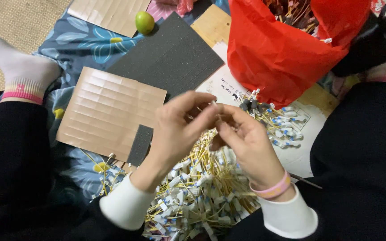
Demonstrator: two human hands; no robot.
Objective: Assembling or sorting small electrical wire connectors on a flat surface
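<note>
My left hand [177, 129] and my right hand [246, 140] meet above a pile of thin yellow wires with small white tags [197, 192]. The fingertips of both hands pinch one thin wire piece [214, 107] between them. Its exact shape is too small to tell. My right wrist wears a pink band [273, 189]. Both sleeves have white cuffs. A smaller bunch of tagged wires [282, 125] lies just beyond my right hand.
A red plastic bag [282, 49] holding more parts stands at the back right. A tan scored cardboard sheet [108, 111] and a dark foam sheet [170, 56] lie at the left, a green fruit [144, 22] behind them. My socked foot [18, 67] rests far left.
</note>
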